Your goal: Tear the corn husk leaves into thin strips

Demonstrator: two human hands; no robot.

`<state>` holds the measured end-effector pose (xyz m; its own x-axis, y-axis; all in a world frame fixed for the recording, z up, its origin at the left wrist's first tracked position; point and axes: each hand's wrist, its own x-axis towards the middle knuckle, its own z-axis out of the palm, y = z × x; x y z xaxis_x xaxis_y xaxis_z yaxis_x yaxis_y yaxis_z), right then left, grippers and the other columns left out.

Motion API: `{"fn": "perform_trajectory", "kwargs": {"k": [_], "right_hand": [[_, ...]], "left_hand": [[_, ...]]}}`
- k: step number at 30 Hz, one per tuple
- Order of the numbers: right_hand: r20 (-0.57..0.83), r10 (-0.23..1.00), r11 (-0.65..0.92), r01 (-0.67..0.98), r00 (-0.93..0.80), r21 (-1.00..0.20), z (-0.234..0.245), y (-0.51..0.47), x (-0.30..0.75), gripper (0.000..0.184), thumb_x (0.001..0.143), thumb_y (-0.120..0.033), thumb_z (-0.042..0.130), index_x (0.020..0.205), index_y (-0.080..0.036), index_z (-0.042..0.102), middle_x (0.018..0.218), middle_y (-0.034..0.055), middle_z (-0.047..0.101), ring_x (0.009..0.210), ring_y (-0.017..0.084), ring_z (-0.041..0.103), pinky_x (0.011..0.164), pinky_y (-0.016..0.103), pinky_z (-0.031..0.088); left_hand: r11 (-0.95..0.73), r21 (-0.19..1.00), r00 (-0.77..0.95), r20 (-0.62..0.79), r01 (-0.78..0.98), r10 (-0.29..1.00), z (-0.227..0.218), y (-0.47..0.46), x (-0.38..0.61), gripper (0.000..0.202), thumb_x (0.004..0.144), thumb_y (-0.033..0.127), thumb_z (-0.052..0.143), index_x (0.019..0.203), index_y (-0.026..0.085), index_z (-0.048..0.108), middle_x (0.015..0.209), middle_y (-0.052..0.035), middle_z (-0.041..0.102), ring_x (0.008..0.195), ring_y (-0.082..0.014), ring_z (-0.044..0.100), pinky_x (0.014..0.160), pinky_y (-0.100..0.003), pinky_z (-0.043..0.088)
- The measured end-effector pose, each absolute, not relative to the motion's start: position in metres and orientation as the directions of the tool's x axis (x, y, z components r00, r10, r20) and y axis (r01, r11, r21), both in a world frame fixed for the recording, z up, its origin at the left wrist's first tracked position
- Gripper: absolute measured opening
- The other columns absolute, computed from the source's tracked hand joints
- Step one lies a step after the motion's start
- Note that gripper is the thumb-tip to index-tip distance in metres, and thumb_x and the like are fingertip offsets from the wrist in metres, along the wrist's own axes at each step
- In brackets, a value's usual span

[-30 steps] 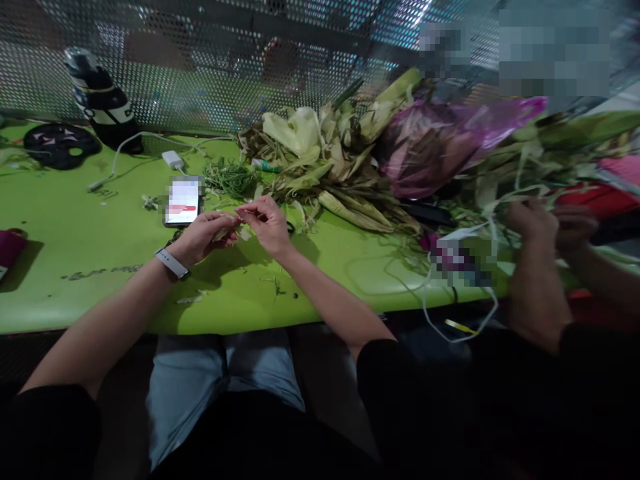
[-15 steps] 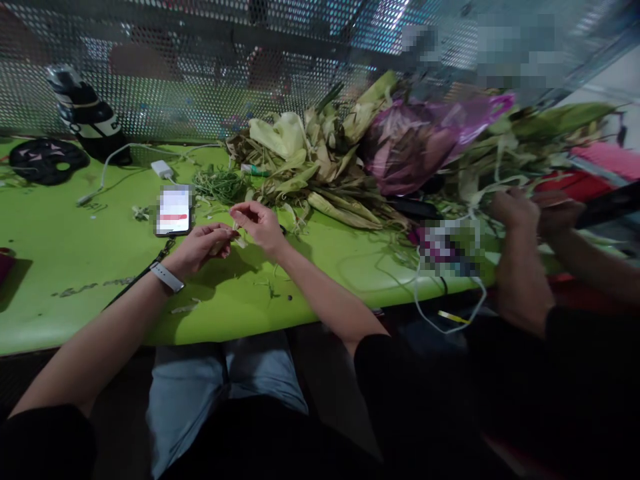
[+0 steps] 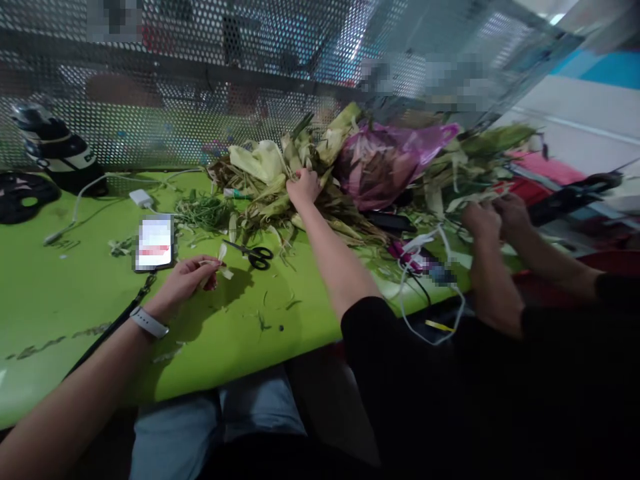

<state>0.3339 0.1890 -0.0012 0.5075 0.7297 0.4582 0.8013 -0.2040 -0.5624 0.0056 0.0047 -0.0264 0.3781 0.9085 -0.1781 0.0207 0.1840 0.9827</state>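
My left hand (image 3: 193, 277) is closed in a pinch over the green table (image 3: 210, 363), and pale pieces of corn husk (image 3: 223, 259) stick out from its fingertips. Reaching forward, my right hand (image 3: 304, 189) has its fingers curled into the pile of dry corn husks (image 3: 273, 203); its fingertips are partly hidden there. Black-handled scissors (image 3: 259, 257) lie on the table between my two hands. Beyond my left hand sits a bundle of thin green strands (image 3: 203, 212). A small tube with a green end (image 3: 237, 194) rests at the pile's left side.
A lit phone (image 3: 155, 243) with a strap lies left, near a white charger (image 3: 141, 199) and a black bottle (image 3: 63, 157). Behind stands a perforated metal screen (image 3: 165, 107). A purple plastic bag (image 3: 380, 160) leans on the husks. At right, a co-worker's hands (image 3: 487, 217) handle husk strips.
My right hand has left my left hand and moved forward into the husk pile. The scissors now show. My left hand keeps hold of the husk pieces. The camera view has shifted.
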Motion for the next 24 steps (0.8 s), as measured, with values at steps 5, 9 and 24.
{"fn": "perform_trajectory", "kwargs": {"k": [5, 9, 24], "right_hand": [[0.456, 0.741, -0.197, 0.809, 0.493, -0.553, -0.009, 0.198, 0.341, 0.022, 0.085, -0.015, 0.053, 0.101, -0.015, 0.068, 0.113, 0.0141, 0.064, 0.11, 0.027, 0.057, 0.1, 0.046, 0.042], [0.42, 0.76, -0.153, 0.765, 0.496, -0.625, -0.01, 0.191, 0.359, 0.02, 0.086, -0.02, 0.055, 0.097, -0.016, 0.071, 0.101, 0.0103, 0.07, 0.097, 0.024, 0.062, 0.092, 0.038, 0.046], [0.594, 0.803, 0.575, 0.2, 0.048, -0.793, 0.001, 0.084, 0.288, 0.034, 0.078, -0.051, 0.072, 0.089, -0.019, 0.069, 0.086, 0.0014, 0.069, 0.078, 0.013, 0.064, 0.08, 0.029, 0.054]], "left_hand": [[0.164, 0.985, 0.371, -0.17, 0.049, 0.913, -0.024, 0.005, 0.006, 0.029, 0.079, 0.044, 0.074, 0.089, 0.017, 0.071, 0.064, -0.0005, 0.065, 0.054, -0.0109, 0.054, 0.054, -0.023, 0.044], [0.158, 0.987, 0.38, -0.161, 0.039, 0.911, -0.025, 0.006, 0.006, 0.028, 0.079, 0.043, 0.074, 0.088, 0.017, 0.072, 0.063, -0.0009, 0.065, 0.054, -0.0107, 0.054, 0.054, -0.023, 0.044], [0.152, 0.93, 0.119, -0.118, -0.335, 0.986, -0.02, 0.012, 0.003, 0.041, 0.065, 0.026, 0.087, 0.097, 0.021, 0.061, 0.082, -0.0028, 0.076, 0.072, -0.0139, 0.073, 0.053, -0.015, 0.05]]}}
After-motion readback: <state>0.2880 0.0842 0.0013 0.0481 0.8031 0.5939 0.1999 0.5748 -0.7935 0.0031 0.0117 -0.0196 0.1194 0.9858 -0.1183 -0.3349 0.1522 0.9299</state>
